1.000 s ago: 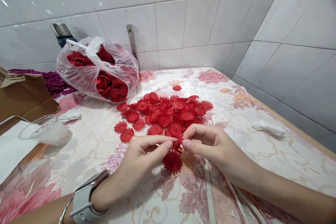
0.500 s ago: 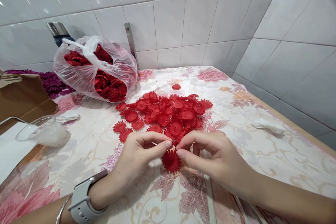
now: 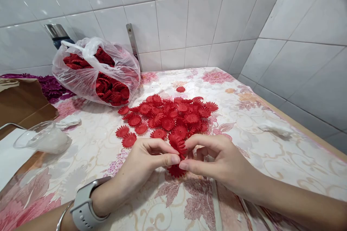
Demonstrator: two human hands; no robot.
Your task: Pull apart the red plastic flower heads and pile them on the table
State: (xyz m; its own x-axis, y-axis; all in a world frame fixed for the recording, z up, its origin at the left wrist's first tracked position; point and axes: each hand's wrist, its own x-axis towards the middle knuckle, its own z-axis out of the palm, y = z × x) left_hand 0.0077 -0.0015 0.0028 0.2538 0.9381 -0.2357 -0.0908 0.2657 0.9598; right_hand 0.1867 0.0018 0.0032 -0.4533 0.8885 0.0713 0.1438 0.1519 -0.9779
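Between my two hands a red paper-like flower piece with a toothed petal edge is held up on a tilt. My left hand pinches its left side between thumb and forefinger. From the right, the thumb and forefinger of my right hand close on its other edge; the exact contact is partly hidden. Just below lies another red flower piece flat on the cloth, partly covered by my fingers. Beyond my fingertips spreads a loose heap of red flower pieces.
A clear plastic bag of red flower pieces stands back left, before a flask. A plastic cup with whitish contents lies tilted at left, near a cardboard box. Crumpled white material lies at right on the flowered tablecloth.
The flower piece between my fingers has come into view, tilted up where only fingertips showed before. My right thumb has shifted slightly down and left.
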